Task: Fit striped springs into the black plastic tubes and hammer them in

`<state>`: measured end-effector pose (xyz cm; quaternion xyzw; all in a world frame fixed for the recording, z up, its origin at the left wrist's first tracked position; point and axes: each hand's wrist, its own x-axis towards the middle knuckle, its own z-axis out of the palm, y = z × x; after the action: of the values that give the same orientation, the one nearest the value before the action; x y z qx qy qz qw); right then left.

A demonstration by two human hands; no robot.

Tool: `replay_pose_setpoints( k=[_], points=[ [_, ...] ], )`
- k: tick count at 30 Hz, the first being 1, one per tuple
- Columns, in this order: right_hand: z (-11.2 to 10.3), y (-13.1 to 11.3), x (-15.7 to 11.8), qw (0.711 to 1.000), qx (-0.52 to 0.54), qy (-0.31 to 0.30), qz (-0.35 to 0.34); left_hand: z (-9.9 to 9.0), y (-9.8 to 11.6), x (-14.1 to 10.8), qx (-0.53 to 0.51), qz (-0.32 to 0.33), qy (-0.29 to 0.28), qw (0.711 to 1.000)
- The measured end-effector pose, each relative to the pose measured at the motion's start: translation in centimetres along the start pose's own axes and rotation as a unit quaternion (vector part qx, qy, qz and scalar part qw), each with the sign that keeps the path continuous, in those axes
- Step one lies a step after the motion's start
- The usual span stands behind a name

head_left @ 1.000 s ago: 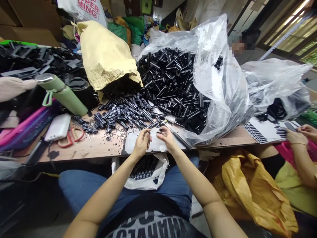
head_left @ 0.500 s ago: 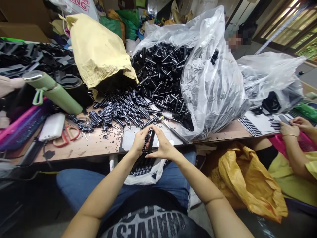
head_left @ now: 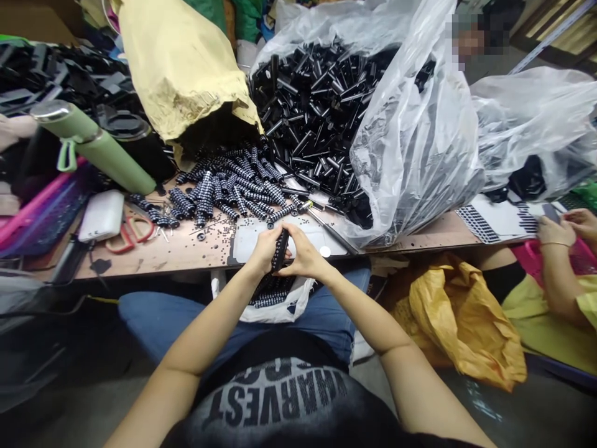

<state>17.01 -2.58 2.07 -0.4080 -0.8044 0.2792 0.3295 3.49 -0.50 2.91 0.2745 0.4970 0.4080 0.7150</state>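
Note:
My left hand is closed around a black studded rod, held tilted just over the table's front edge. My right hand grips a long dark piece against it from the other side, with fingertips at the upper end and thumb at the lower end. The two parts lie pressed together, and where one stops is hard to make out. Below the hands, a white bag on my lap holds several similar rods. On the table ahead lies a pile of black ringed rods, spilling from a yellow sack.
A clear plastic bag full of black tubes stands behind. Left are red-handled scissors, a white box and a green flask. A metal rod lies right. A co-worker's hands are at far right.
My hands have come closer together, and the long dark piece is now against the studded rod, where a gap showed before. The camera view has tilted down.

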Motion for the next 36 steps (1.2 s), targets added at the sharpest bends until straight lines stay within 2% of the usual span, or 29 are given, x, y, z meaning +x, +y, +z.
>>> replay_pose_setpoints(
  k=[5, 7, 11, 16, 18, 19, 20, 21, 24, 26, 28, 29, 32, 34, 36],
  points=[
    [0.6, 0.4, 0.4, 1.000, -0.004, 0.006, 0.011, -0.2, -0.2, 0.9, 0.006, -0.020, 0.008, 1.000],
    [1.0, 0.9, 0.4, 1.000, -0.012, 0.008, 0.022, -0.5, -0.8, 1.3, 0.023, 0.003, 0.009, 1.000],
    [1.6, 2.1, 0.1, 0.998, -0.015, 0.011, 0.054, -1.4, -2.4, 2.0, 0.086, 0.089, 0.006, 0.992],
    [2.0, 2.7, 0.1, 0.997, -0.018, -0.003, 0.077, -1.8, -2.9, 3.1, 0.078, 0.058, -0.001, 0.995],
    [2.5, 2.6, 0.3, 0.995, -0.049, 0.010, 0.091, -1.7, -3.0, 3.5, 0.101, 0.084, -0.002, 0.991],
    [2.8, 2.6, 0.4, 0.992, -0.070, 0.021, 0.102, -1.7, -3.1, 3.6, 0.139, 0.123, -0.002, 0.983],
    [3.1, 2.6, 0.4, 0.988, -0.094, 0.033, 0.116, -1.8, -3.4, 3.6, 0.197, 0.178, 0.001, 0.964],
    [3.3, 2.6, 0.4, 0.983, -0.119, 0.044, 0.132, -2.0, -3.7, 3.6, 0.268, 0.242, 0.005, 0.932],
    [2.9, 2.9, 0.1, 0.970, -0.180, 0.029, 0.163, -2.9, -4.9, 3.7, 0.482, 0.392, -0.007, 0.783],
    [1.5, 3.5, -0.2, 0.965, -0.215, -0.013, 0.151, -3.9, -5.5, 4.0, 0.574, 0.442, -0.045, 0.688],
    [-0.6, 4.5, -0.5, 0.943, -0.281, -0.006, 0.177, -4.7, -5.8, 4.3, 0.627, 0.473, -0.074, 0.614],
    [-1.8, 5.1, -0.5, 0.922, -0.324, 0.011, 0.210, -5.1, -5.7, 4.4, 0.644, 0.485, -0.080, 0.586],
    [-4.5, 6.3, -0.7, 0.852, -0.421, 0.024, 0.311, -5.6, -5.4, 4.3, 0.678, 0.504, -0.067, 0.532],
    [-5.4, 6.0, -1.2, 0.840, -0.422, 0.004, 0.340, -5.5, -5.1, 4.0, 0.689, 0.507, -0.045, 0.516],
    [-5.7, 4.7, -2.5, 0.854, -0.385, 0.004, 0.350, -5.4, -5.1, 3.7, 0.694, 0.505, -0.023, 0.512]
  ],
)
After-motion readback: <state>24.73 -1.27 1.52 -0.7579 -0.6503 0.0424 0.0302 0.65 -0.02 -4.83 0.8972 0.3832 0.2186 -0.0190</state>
